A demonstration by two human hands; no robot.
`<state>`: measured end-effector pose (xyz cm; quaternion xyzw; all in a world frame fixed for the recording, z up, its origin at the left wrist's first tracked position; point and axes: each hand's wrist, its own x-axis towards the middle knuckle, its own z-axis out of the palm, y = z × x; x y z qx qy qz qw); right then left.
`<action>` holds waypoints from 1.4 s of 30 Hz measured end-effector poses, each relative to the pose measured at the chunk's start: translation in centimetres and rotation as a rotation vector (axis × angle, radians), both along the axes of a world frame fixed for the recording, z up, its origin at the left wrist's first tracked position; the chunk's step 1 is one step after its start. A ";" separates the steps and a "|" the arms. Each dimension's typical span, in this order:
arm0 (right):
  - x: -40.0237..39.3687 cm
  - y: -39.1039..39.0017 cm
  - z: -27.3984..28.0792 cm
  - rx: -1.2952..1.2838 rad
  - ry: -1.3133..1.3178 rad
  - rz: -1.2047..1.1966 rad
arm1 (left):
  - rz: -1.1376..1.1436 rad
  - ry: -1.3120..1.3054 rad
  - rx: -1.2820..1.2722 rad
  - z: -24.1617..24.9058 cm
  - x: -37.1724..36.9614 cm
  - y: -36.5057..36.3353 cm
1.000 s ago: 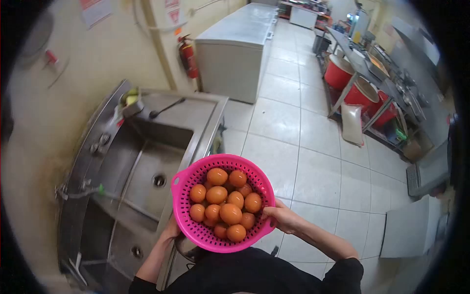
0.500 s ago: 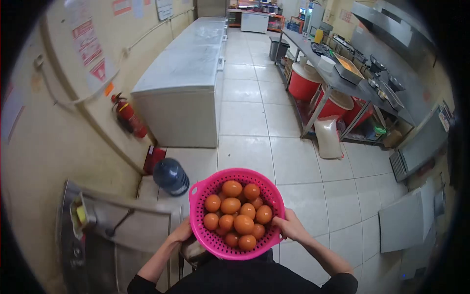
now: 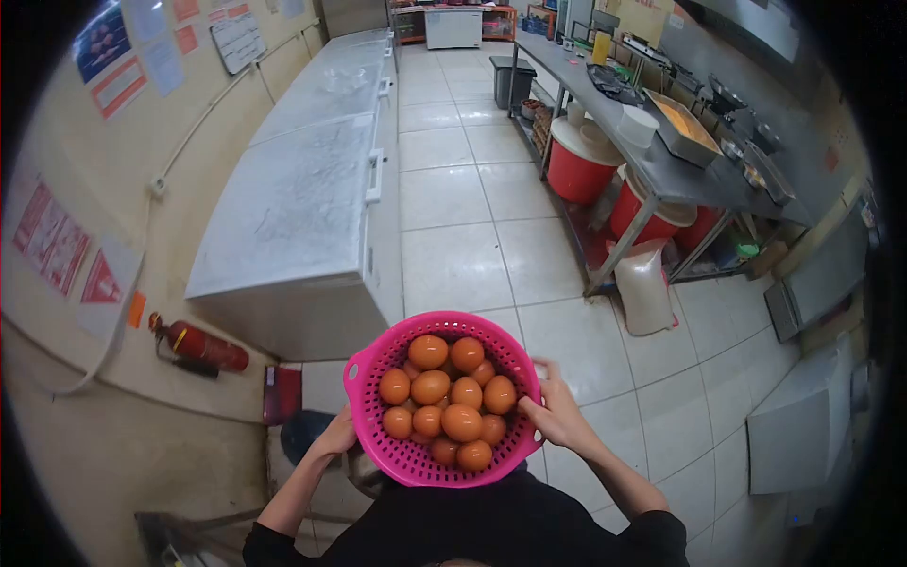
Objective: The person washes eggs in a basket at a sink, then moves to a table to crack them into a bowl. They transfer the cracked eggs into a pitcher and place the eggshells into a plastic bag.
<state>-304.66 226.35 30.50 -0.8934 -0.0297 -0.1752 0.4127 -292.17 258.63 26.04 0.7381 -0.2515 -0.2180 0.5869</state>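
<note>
A round pink perforated basket [image 3: 371,441] is held in front of my body, above the floor. Several brown eggs [image 3: 462,422] are piled inside it. My left hand [image 3: 337,432] holds the basket's left side, its fingers partly hidden by the rim. On the right side, my right hand [image 3: 556,408] grips the rim near the handle, with the thumb over the edge and the fingers outside.
Chest freezers [image 3: 312,203] line the left wall, with a fire extinguisher [image 3: 206,347] nearer me. A dark blue bottle [image 3: 300,435] stands low at the left. To the right are a metal table [image 3: 590,90], red containers [image 3: 578,168] and a sack [image 3: 645,291].
The view has moved forward, so the freezers and table are closer. The sink has mostly dropped out of view. Both hands still hold the basket, which sits slightly further left in view.
</note>
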 end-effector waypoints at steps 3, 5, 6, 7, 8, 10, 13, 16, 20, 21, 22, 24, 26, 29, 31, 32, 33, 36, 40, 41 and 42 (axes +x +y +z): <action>0.2 0.2 -1.8 0.309 0.175 -0.049 | 0.015 -0.006 0.016 0.1 0.0 -0.2; 1.2 0.0 -3.0 0.306 0.140 -0.045 | -0.003 -0.118 0.019 1.1 0.1 -0.3; 1.8 -0.3 -3.1 0.395 0.113 -0.033 | -0.045 -0.021 -0.042 -0.5 1.5 0.2; 2.5 -0.7 -2.9 0.483 0.076 -0.024 | -0.032 -0.047 -0.051 0.7 1.9 -0.2; 2.4 -0.9 -2.3 0.454 0.100 -0.037 | -0.015 -0.093 -0.050 1.9 1.4 -0.7; 1.7 -0.6 -0.2 0.467 0.088 -0.030 | 0.018 -0.207 0.044 4.2 0.5 -0.8; -1.2 0.0 2.2 0.506 0.083 -0.013 | 0.022 -0.358 0.121 5.9 -1.0 0.0; -3.7 0.5 3.0 0.561 0.101 -0.050 | 0.011 -0.452 0.130 8.2 -3.4 -0.1; -3.9 -0.6 0.5 0.652 0.067 0.080 | -0.007 -0.527 0.193 10.3 -6.0 0.3; -2.1 -1.3 0.6 0.669 0.041 0.117 | 0.002 -0.542 0.205 10.4 -4.7 -0.1; -2.2 -1.1 1.7 0.669 0.062 0.126 | 0.048 -0.556 0.214 10.0 -4.8 -0.1; -1.1 -1.7 1.7 0.647 0.048 0.164 | 0.167 -0.582 0.228 10.3 -6.0 -0.6; 0.2 -3.1 2.0 0.612 0.021 0.263 | 0.268 -0.578 0.228 11.2 -8.3 -1.6; 0.4 -4.7 3.7 0.569 0.053 0.307 | 0.300 -0.527 0.281 13.2 -10.4 -3.5; 0.5 -5.8 5.1 0.513 0.101 0.338 | 0.414 -0.527 0.224 13.4 -12.8 -4.5; 1.2 -6.4 5.2 0.512 0.095 0.418 | 0.413 -0.487 0.173 13.4 -13.7 -5.1; 1.5 -7.1 5.4 0.506 0.086 0.497 | 0.445 -0.486 0.172 13.3 -14.8 -5.6; 4.1 -8.0 4.4 0.504 0.061 0.551 | 0.502 -0.418 0.155 11.9 -13.1 -6.7; 9.4 -9.3 3.1 0.471 0.086 0.704 | 0.644 -0.485 0.247 9.4 -11.1 -7.8; 9.7 -9.7 2.5 0.477 0.083 0.713 | 0.651 -0.489 0.255 8.7 -11.0 -8.3; 9.5 -9.9 1.6 0.471 0.051 0.696 | 0.690 -0.495 0.270 8.1 -11.1 -9.0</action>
